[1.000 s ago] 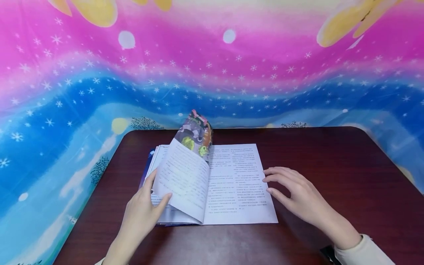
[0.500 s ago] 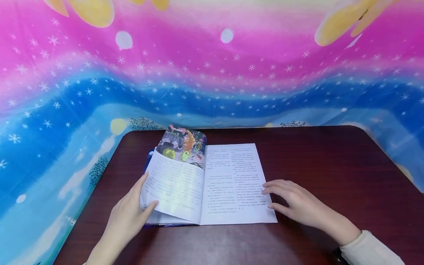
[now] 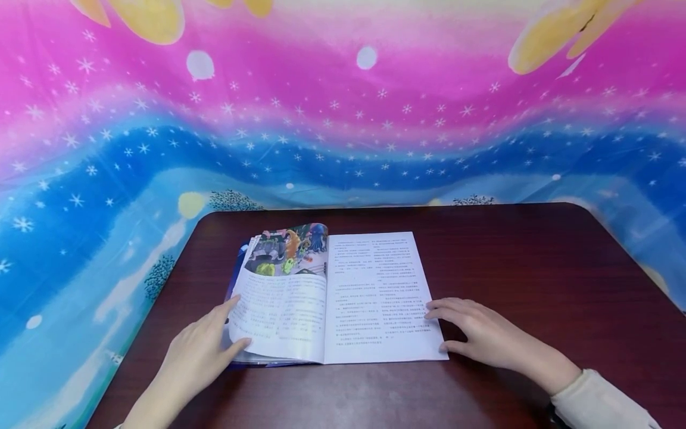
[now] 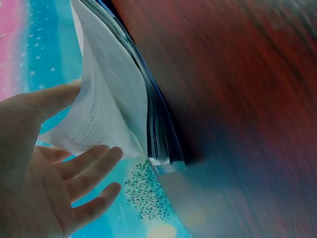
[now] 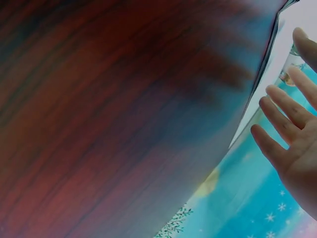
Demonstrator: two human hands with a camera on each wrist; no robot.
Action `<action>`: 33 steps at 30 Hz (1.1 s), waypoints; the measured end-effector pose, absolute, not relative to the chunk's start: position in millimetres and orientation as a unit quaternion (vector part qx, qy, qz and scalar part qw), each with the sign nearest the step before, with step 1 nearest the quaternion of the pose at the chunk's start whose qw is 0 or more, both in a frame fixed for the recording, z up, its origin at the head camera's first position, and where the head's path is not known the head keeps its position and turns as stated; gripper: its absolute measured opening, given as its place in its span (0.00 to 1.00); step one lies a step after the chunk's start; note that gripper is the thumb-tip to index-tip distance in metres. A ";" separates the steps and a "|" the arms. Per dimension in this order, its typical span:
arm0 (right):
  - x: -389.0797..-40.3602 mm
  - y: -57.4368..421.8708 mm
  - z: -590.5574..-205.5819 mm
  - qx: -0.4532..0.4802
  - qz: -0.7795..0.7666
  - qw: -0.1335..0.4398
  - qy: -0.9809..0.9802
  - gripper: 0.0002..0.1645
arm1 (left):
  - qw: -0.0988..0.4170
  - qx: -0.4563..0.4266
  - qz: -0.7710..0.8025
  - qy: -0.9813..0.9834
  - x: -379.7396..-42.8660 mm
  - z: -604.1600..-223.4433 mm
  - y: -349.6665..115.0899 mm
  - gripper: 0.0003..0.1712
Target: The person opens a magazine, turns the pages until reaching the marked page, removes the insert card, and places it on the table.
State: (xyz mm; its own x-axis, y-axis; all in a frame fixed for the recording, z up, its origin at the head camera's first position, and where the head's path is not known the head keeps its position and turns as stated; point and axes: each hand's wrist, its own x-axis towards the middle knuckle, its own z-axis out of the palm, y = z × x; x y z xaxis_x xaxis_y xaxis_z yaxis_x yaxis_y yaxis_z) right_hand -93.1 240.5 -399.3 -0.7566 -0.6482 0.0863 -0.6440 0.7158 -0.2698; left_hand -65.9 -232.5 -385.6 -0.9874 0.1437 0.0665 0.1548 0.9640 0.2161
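Observation:
An open magazine (image 3: 370,298) lies on the dark wooden table, with text on its right page. Its left page (image 3: 284,316) has a colourful cartoon picture along the top and bulges upward. My left hand (image 3: 198,351) is at that page's outer edge, thumb by the lower corner and fingers spread apart. In the left wrist view the curved page (image 4: 99,109) runs between the thumb and fingers of that hand. By the right page's outer edge rests my right hand (image 3: 477,330), fingers loosely extended, fingertips right at the paper. The right wrist view shows those fingers (image 5: 285,116) spread and holding nothing.
The brown table (image 3: 525,256) extends around the magazine on all sides. Behind and to the left hangs a pink and blue cloth (image 3: 321,107) with snowflakes. A dark blue cover (image 3: 236,271) peeks out beneath the left pages.
The raised page has swung over to the left and come down on the left stack, the left hand moving left and downward with it. My right hand has slid slightly toward the near edge.

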 end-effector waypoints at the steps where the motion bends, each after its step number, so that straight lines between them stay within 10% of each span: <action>1: -93.0 240.9 -399.5 -0.348 -0.143 0.012 0.927 0.29 | 0.016 -0.076 -0.102 -0.992 -66.8 -387.4 -233.4 0.47; 33: -96.9 235.9 -401.4 -0.328 -0.131 0.034 0.935 0.30 | -0.071 -0.105 -0.051 -0.991 -81.6 -405.7 -252.5 0.34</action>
